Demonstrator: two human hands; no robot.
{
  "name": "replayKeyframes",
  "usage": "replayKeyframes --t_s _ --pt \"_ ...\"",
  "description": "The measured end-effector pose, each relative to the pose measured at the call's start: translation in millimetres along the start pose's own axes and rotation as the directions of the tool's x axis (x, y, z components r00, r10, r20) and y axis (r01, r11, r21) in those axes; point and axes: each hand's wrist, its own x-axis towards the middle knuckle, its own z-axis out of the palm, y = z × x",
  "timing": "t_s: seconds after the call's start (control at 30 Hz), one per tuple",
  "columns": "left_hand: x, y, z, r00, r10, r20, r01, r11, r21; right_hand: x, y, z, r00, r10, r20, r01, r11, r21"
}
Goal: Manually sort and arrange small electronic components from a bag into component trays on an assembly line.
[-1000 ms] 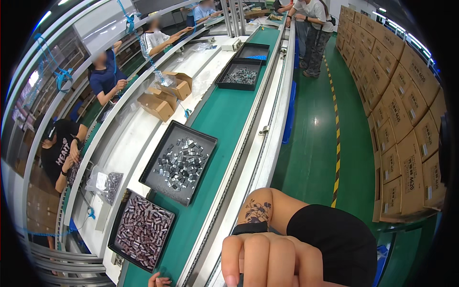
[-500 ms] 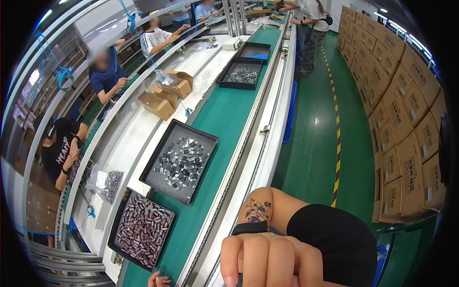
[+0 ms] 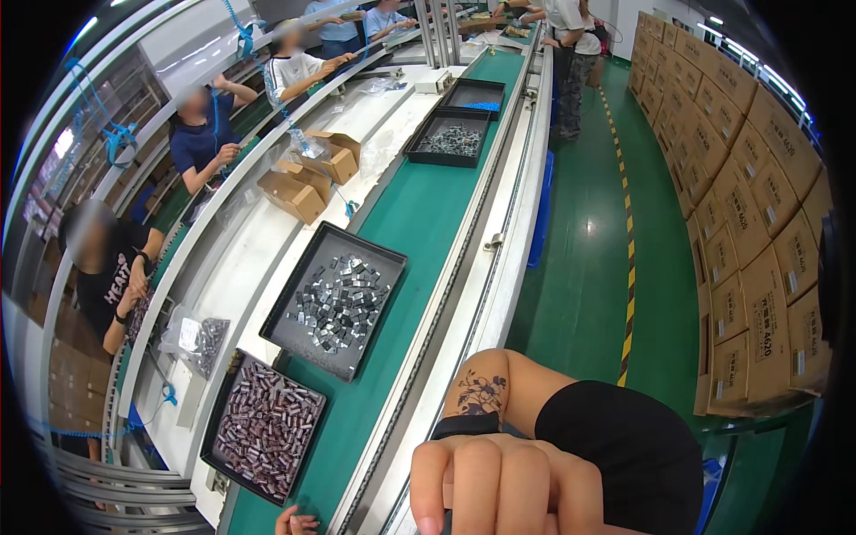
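The right hand (image 3: pixel 508 486) has its fingers curled together, maybe resting; whether they clamp something, I cannot tell, likewise for the cut-off left hand (image 3: pixel 296 522). Near it, the black tray (image 3: pixel 239 484) has walls that probably keep the brown cylinders (image 3: pixel 267 428) from rolling onto the green belt (image 3: pixel 428 214). Compared with the earlier frame, the black-shirted co-worker (image 3: pixel 100 290) lifts the head more.

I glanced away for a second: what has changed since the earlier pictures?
The black-shirted worker at left has lifted their head; the far person in camouflage trousers has shifted left, toward the conveyor. I see nothing taken hold of or let go. The left hand, right hand and black trays stayed put.
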Motion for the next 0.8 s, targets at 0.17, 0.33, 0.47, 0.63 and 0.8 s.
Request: replayKeyframes --t_s 0.17,0.33,0.47,0.63,0.8 --pt "0.0 0.6 0.9 1.000 -0.007 -0.004 0.007 1.000 -0.017 3.9 -1.2 0.8 1.000 0.009 -0.020 -0.008 1.000 0.028" --pt "0.3 3.1 0.5 1.000 -0.006 0.004 0.006 1.000 -0.006 5.1 -5.5 -2.5 0.990 0.139 0.014 -0.138 0.990 -0.021" --pt "0.4 5.5 2.4 1.000 -0.007 0.009 0.007 1.000 0.006 4.3 0.5 2.3 1.000 0.005 -0.024 -0.004 1.000 0.019" --pt "-1.4 7.5 3.0 1.000 -0.015 0.000 0.015 1.000 0.009 3.0 1.5 2.3 1.000 0.004 -0.020 -0.004 1.000 0.017" --pt "-1.0 2.4 1.8 1.000 -0.003 0.004 0.003 1.000 -0.014 -2.2 -12.2 -5.8 0.982 0.175 -0.074 -0.177 0.984 -0.031"
